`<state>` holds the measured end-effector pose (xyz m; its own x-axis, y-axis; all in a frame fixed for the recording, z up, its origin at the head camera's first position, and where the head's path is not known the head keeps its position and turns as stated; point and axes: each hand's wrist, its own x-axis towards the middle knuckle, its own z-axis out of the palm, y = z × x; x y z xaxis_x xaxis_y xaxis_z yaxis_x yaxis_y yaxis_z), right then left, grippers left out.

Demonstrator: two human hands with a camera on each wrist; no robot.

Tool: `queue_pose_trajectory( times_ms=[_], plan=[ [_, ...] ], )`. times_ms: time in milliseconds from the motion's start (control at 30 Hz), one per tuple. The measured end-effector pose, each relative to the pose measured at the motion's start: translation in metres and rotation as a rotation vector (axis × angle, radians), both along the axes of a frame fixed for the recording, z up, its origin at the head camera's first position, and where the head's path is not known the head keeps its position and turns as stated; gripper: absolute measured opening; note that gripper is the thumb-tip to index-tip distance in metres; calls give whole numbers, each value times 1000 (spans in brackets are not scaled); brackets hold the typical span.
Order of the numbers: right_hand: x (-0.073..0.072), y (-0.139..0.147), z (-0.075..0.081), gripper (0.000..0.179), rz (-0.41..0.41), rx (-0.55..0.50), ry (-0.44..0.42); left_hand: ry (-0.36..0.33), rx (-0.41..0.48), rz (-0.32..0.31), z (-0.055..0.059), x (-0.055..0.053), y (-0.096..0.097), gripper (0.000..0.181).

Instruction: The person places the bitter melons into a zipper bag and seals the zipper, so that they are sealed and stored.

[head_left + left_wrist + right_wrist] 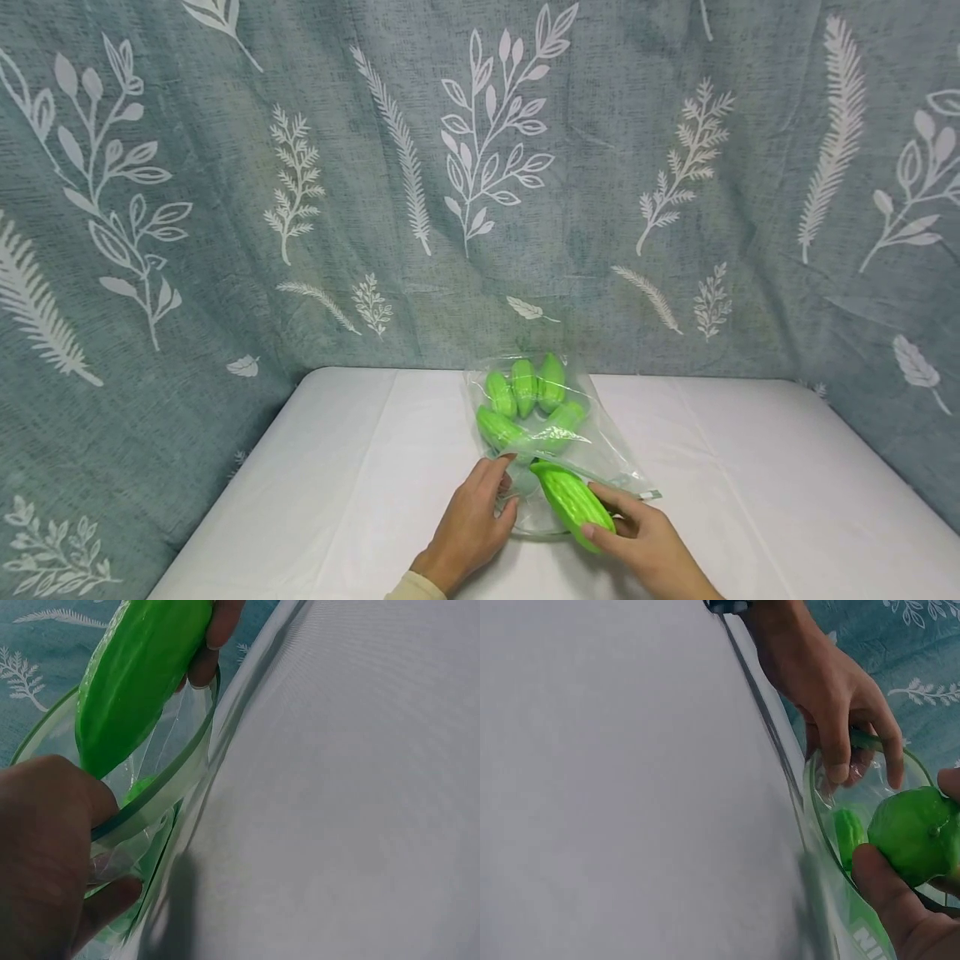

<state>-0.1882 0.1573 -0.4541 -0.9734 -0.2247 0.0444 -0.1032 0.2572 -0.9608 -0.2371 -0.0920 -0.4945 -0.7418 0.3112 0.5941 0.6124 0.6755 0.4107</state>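
Note:
A clear zip bag (600,433) lies on the table with its mouth toward me, and several bright green bitter melons (523,387) are inside it. My left hand (471,518) grips the bag's rim at the left of the opening, thumb and fingers on either side of the plastic; the left wrist view shows the open green-edged mouth (169,799). My right hand (648,542) holds another ridged bitter melon (573,500), its tip pointing into the mouth. In the right wrist view, the near end of that melon (911,834) sits between thumb and fingers.
A white cloth covers the table (360,467). Behind it and along the sides hangs a blue-green curtain (480,275) with white leaf prints. White lettering (870,941) shows on the bag in the right wrist view.

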Motion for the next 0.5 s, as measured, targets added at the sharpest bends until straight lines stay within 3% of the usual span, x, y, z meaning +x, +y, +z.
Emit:
queue_pose_trajectory(
  times_ms=[267,500],
  plan=[
    [2,-9,-2,67,-70,-7,-39,12,6,-4,0,0,-1,55],
    [3,-13,-3,63,-72,-82,-113,-3,15,-6,0,0,0,55]
  ],
)
